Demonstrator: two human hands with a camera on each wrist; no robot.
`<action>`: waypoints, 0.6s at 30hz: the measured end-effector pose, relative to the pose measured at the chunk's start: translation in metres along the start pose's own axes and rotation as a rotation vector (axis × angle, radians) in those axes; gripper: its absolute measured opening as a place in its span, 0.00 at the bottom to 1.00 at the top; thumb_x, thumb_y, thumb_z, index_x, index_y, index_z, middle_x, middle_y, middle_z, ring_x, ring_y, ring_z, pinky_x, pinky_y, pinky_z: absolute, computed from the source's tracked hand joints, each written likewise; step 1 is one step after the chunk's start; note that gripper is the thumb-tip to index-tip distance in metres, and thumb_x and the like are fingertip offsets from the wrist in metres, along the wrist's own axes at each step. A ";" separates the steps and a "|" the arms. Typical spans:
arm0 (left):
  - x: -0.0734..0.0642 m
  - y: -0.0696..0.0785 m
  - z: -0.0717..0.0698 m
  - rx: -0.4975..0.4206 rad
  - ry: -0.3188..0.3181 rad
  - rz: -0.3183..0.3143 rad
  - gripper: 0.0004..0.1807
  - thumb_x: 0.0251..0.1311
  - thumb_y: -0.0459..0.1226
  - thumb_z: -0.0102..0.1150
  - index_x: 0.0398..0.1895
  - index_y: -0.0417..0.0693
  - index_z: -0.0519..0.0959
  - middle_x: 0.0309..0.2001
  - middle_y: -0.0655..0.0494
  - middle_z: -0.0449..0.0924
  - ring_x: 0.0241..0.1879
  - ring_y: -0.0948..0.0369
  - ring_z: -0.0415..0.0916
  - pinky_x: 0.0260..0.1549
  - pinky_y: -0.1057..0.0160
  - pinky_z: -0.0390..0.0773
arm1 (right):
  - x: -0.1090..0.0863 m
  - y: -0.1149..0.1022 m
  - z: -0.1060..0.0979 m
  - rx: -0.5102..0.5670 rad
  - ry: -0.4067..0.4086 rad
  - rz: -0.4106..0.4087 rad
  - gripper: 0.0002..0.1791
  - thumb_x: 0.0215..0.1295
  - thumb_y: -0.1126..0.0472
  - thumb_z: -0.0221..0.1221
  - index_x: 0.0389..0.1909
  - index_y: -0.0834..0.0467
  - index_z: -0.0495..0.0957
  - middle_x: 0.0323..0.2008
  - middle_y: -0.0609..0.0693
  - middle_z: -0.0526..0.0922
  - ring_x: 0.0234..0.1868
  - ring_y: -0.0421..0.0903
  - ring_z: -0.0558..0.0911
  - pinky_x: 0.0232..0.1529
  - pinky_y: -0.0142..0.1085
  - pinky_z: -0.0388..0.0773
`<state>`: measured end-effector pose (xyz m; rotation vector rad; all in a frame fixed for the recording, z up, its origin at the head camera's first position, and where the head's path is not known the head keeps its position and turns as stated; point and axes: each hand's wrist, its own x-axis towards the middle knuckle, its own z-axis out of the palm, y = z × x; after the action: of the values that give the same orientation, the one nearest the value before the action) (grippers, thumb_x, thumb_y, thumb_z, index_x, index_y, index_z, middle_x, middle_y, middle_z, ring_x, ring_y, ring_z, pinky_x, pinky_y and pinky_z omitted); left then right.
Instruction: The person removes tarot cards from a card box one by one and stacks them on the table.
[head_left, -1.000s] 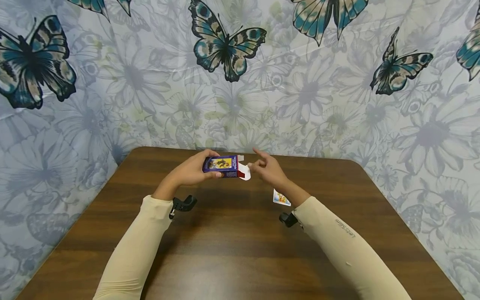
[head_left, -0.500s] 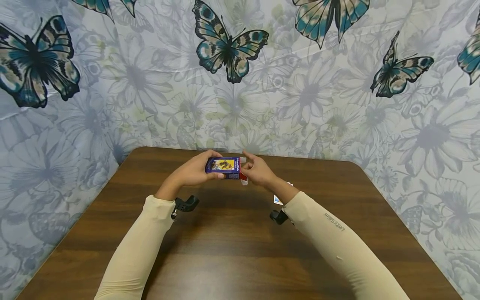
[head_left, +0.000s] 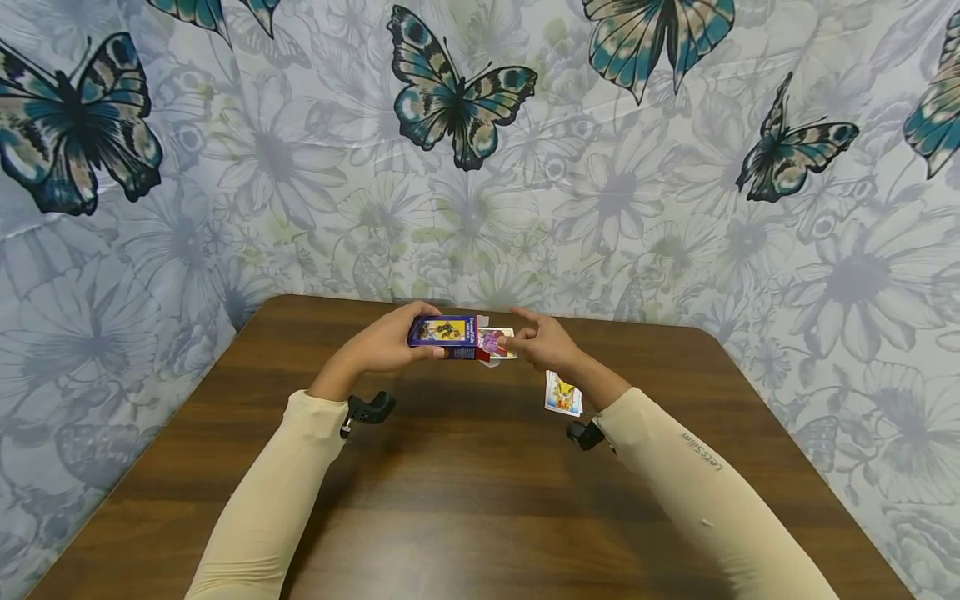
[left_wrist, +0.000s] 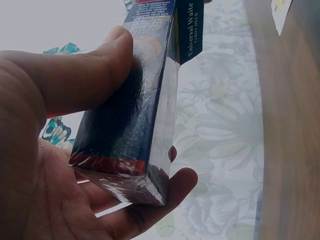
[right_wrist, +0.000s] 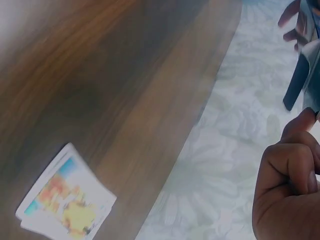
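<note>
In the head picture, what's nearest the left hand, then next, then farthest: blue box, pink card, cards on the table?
From the left hand:
1. blue box, held in it
2. pink card, poking out of the box's right end
3. cards on the table, farther right

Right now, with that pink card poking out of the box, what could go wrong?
The pink card might bend if the right hand pulls crookedly, since part of it seems to be inside the box.

If the left hand tips the open end down, loose cards might drop, as the box is held above the table.

The pile of cards lies near the right hand, so a careless bump could scatter it.
</note>
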<state>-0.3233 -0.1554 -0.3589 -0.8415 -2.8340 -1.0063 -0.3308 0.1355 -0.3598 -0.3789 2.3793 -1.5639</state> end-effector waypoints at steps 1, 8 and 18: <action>0.000 0.000 0.000 -0.002 -0.002 0.000 0.35 0.58 0.51 0.68 0.65 0.48 0.66 0.54 0.48 0.77 0.49 0.54 0.76 0.52 0.51 0.75 | -0.002 0.002 -0.003 0.002 -0.001 0.005 0.42 0.68 0.57 0.62 0.77 0.51 0.51 0.18 0.42 0.73 0.13 0.37 0.54 0.17 0.31 0.53; -0.001 -0.001 -0.001 -0.008 0.005 0.003 0.36 0.58 0.51 0.68 0.65 0.47 0.66 0.53 0.47 0.77 0.49 0.54 0.76 0.52 0.51 0.74 | -0.013 0.013 -0.019 -0.002 -0.030 -0.001 0.41 0.69 0.57 0.61 0.78 0.49 0.51 0.16 0.42 0.68 0.13 0.36 0.53 0.17 0.30 0.53; 0.000 -0.001 -0.002 -0.014 0.020 0.011 0.36 0.58 0.50 0.69 0.64 0.45 0.67 0.52 0.47 0.77 0.47 0.54 0.76 0.51 0.52 0.75 | -0.026 0.018 -0.010 0.020 -0.167 -0.028 0.45 0.67 0.63 0.61 0.79 0.52 0.47 0.13 0.39 0.61 0.13 0.36 0.53 0.16 0.29 0.52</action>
<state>-0.3246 -0.1577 -0.3577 -0.8422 -2.8059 -1.0279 -0.3114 0.1604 -0.3702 -0.5190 2.2393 -1.5037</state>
